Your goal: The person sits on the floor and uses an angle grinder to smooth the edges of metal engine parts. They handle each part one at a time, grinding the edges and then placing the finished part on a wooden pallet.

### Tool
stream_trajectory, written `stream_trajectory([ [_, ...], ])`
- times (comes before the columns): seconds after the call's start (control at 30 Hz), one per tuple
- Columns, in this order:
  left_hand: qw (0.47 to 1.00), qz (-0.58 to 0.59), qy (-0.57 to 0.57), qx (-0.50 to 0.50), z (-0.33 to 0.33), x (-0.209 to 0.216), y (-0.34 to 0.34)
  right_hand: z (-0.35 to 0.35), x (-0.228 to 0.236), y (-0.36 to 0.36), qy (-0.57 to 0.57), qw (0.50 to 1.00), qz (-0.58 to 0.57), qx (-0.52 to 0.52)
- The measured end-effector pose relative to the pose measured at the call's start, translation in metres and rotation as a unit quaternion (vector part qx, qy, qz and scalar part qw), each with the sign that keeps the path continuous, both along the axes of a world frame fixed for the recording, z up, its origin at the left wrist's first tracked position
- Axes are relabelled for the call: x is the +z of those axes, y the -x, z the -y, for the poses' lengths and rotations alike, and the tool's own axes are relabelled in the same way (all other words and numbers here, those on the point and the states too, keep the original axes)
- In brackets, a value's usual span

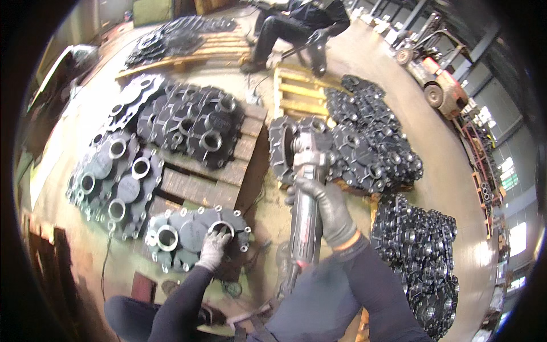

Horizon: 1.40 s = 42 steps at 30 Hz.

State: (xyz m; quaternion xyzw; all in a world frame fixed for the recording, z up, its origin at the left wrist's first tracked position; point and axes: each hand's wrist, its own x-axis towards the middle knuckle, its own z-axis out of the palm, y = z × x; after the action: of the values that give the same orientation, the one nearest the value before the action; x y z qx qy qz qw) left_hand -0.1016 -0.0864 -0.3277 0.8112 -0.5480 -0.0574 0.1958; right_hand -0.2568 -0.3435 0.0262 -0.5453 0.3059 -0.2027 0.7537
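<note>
My right hand (pixel 329 210), in a grey glove, is closed round the body of an angle grinder (pixel 305 223). The grinder stands nearly upright in front of me, its head and disc at the far end and its cord end near my lap. At the lower left lies a dark metal housing casting (pixel 191 235) with round bores and lugs along its edge. My gloved left hand (pixel 215 249) grips that casting at its right-hand bore, the fingertips hooked over the ring and partly hidden inside it.
More castings (pixel 191 122) lie on a wooden pallet (pixel 196 188) at left. Further stacks of castings (pixel 370 151) stand at right, beside a yellow pallet (pixel 299 94). Another person (pixel 296 28) sits at the far side. A forklift (pixel 439 80) is at the far right.
</note>
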Motion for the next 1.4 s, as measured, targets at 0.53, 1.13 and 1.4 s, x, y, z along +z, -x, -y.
stream_trajectory([
  [0.53,0.971,-0.015,-0.147,0.188,-0.092,0.087,-0.027,-0.015,-0.018,-0.008,0.031,0.996,-0.075,0.049],
  [1.13,0.927,0.007,-0.043,0.372,0.006,0.028,-0.123,-0.011,-0.012,-0.014,0.032,0.989,-0.140,0.037],
  [1.4,0.984,0.010,-0.001,0.176,0.027,0.028,-0.110,-0.018,-0.009,-0.026,0.034,0.986,-0.161,0.038],
])
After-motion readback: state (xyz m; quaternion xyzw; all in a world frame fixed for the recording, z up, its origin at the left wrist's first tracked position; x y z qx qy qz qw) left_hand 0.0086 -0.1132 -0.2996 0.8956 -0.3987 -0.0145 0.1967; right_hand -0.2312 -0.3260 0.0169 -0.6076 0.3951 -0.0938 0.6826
